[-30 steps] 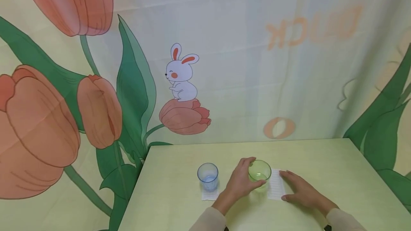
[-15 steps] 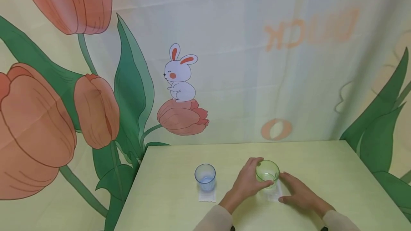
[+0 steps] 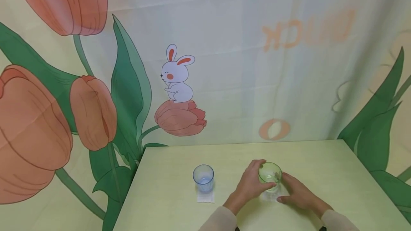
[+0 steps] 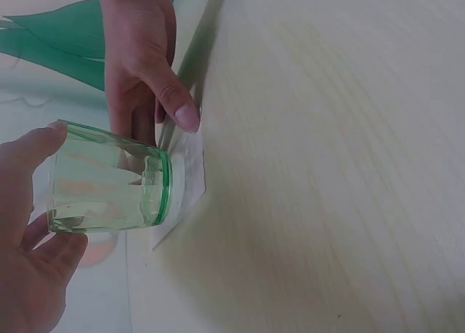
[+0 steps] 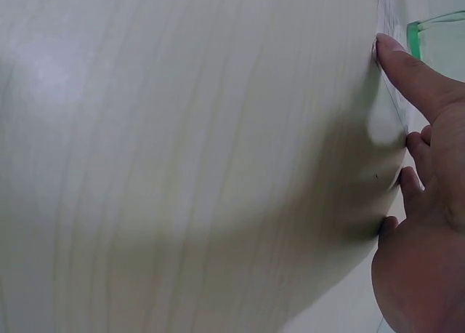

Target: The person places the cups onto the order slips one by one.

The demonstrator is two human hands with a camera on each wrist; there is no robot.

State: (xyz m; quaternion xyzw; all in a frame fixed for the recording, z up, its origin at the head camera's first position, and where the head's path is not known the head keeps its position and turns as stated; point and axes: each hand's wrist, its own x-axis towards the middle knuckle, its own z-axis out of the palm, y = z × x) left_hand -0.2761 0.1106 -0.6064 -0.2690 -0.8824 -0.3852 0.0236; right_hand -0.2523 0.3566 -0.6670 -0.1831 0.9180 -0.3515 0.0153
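Note:
My left hand [image 3: 252,183] grips a clear green drinking glass [image 3: 269,174] between thumb and fingers. The glass is upright over a white paper slip [image 3: 269,196], covering much of it in the head view; in the left wrist view its base [image 4: 163,187] is right at the paper [image 4: 190,173]. On the glass's right side, my right hand [image 3: 298,191] rests with fingers extended, its thumb [image 5: 407,67] touching the paper's edge. Its other fingertips lie at the tabletop.
To the left, a clear blue glass [image 3: 203,179] stands upright on another white paper slip [image 3: 205,198]. The light yellow-green table [image 3: 167,188] ends at a hanging cloth [image 3: 231,81] printed with tulips and a rabbit.
My left hand has carried the green glass rightward from the paper's left side until it covers much of the slip. My right hand has stayed almost in place beside the paper.

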